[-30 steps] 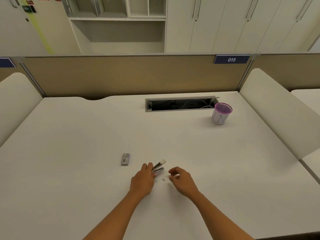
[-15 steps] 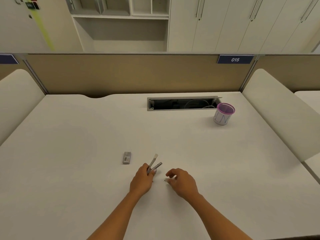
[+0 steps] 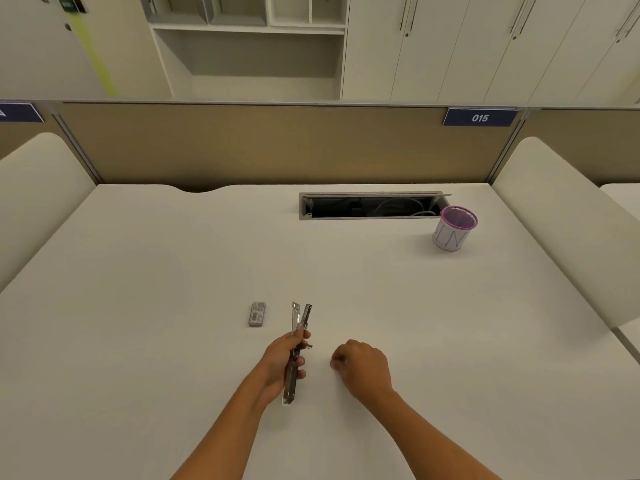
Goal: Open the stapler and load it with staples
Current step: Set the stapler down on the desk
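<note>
- While the left hand (image 3: 281,362) grips the stapler (image 3: 290,388) around its middle, thumb on the near side and fingers curled over the far side, the tool points away from the person toward twelve o'clock.
- At its far end the stapler splits into two thin arms, a pale one on the left and a dark one on the right, spread slightly apart; its near end sticks out below the hand, close to the desk (image 3: 138,341).
- At three o'clock from the left hand, close by but apart from it, the right hand (image 3: 363,368) sits low over the desk with its fingers curled under; I cannot tell whether they pinch anything.
- A small grey box of staples (image 3: 257,314) lies flat on the desk at eleven o'clock from the left hand, near the stapler's tip but not touching it.
- Well away at two o'clock stands a purple-rimmed pen cup (image 3: 454,233), just beside the right end of the open cable slot (image 3: 370,206).
</note>
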`<state>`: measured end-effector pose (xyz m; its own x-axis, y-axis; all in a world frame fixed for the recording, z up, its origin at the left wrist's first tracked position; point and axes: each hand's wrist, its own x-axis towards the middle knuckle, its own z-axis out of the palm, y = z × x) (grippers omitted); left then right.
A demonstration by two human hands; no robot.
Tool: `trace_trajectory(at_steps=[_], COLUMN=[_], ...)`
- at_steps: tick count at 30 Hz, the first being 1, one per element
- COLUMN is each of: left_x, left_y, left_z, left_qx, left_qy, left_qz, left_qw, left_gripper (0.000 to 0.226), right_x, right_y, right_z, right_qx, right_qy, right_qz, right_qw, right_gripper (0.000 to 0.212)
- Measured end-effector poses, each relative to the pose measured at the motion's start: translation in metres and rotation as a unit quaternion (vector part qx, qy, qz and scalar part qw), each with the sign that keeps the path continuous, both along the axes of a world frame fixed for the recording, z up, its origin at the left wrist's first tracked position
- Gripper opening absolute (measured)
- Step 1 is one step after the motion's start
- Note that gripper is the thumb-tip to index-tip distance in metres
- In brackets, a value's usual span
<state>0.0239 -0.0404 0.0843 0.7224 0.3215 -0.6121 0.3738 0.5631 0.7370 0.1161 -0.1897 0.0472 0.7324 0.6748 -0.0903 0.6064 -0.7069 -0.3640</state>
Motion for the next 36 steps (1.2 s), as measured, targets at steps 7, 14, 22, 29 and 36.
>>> trace_trajectory(at_steps=[7, 14, 22, 29, 36], left_x=[0.008, 0.027, 0.065, 0.093, 0.107], left_y=[0.001, 0.003, 0.009, 0.008, 0.001], left_z=[0.008, 0.022, 0.04, 0.05, 0.046], left_qx=[0.032, 0.082, 0.13, 0.12, 0.16], left_qy=[-0.004, -0.019, -0.022, -0.03, -0.025], left_qz=[-0.01, 0.001, 0.017, 0.06, 0.037], left_qw=[0.999, 0.996, 0.991, 0.99, 0.986], left_gripper=[0.029, 0.028, 0.025, 0.027, 0.025], right_x=[0.008, 0.057, 0.149, 0.247, 0.329], right_y=[0.006, -0.001, -0.01, -0.034, -0.066], right_z=[0.005, 0.043, 0.089, 0.113, 0.113], right_qx=[0.071, 0.315, 0.436, 0.469, 0.43], right_qy=[0.137, 0.447, 0.453, 0.344, 0.25], right_qz=[-0.102, -0.215, -0.24, -0.333, -0.478], right_qw=[0.983, 0.809, 0.74, 0.742, 0.724], right_gripper=[0.009, 0.005, 0.01, 0.014, 0.042])
